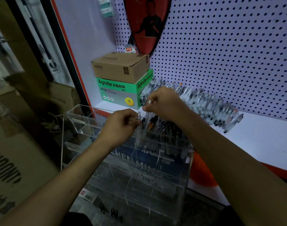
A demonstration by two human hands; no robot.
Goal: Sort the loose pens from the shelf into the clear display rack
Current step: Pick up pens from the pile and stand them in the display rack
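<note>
A clear acrylic display rack (77, 128) stands in front of the white shelf (261, 144); its upper right compartment holds several dark pens (162, 128). A long row of loose pens (209, 105) lies on the shelf against the pegboard. My left hand (120, 126) pinches a clear pen (139, 118) upright over the rack's top compartment. My right hand (164, 101) is just above and to the right of it, fingers curled round a pen (147, 115) that points down into the rack.
A brown carton (121, 66) sits on a green Agnite box (118, 93) at the shelf's left end. A red racket cover (147, 23) hangs on the pegboard (229, 46). Cardboard boxes (17, 152) stand on the left.
</note>
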